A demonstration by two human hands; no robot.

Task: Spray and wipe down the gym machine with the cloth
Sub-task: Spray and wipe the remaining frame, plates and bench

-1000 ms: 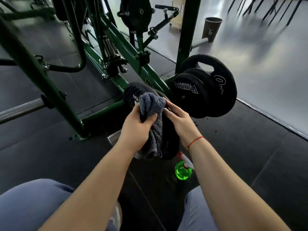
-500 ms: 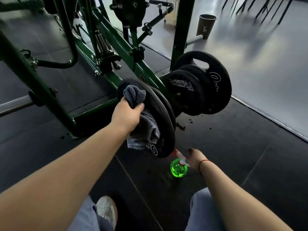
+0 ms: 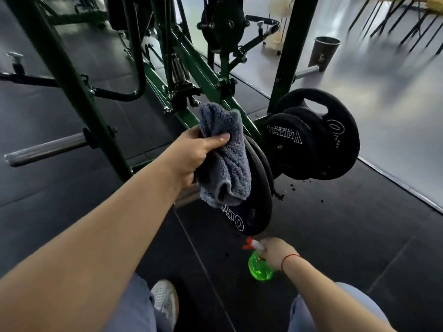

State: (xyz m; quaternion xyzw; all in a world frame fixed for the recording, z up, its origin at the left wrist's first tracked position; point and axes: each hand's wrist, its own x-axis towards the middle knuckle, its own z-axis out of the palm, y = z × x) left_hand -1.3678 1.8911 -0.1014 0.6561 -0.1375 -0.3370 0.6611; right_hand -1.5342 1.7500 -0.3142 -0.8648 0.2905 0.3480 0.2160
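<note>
Lifting the bottle (image 3: 260,269) off the floor (image 3: 335,236) and aiming its nozzle at the plate (image 3: 255,207), not the cloth (image 3: 227,168), seems the care needed, as the low-reaching right hand (image 3: 275,254) grips the bottle's neck and the raised left hand (image 3: 194,154) clutches the cloth by the plate

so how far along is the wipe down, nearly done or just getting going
Done: no surface looks clearly wet or wiped, so cannot tell. In hand: the left hand grips the grey cloth by the front weight plate, and the right hand grips the green spray bottle down near the floor mat. Left: likely spraying and wiping the rear plate stack and green frame.
</note>
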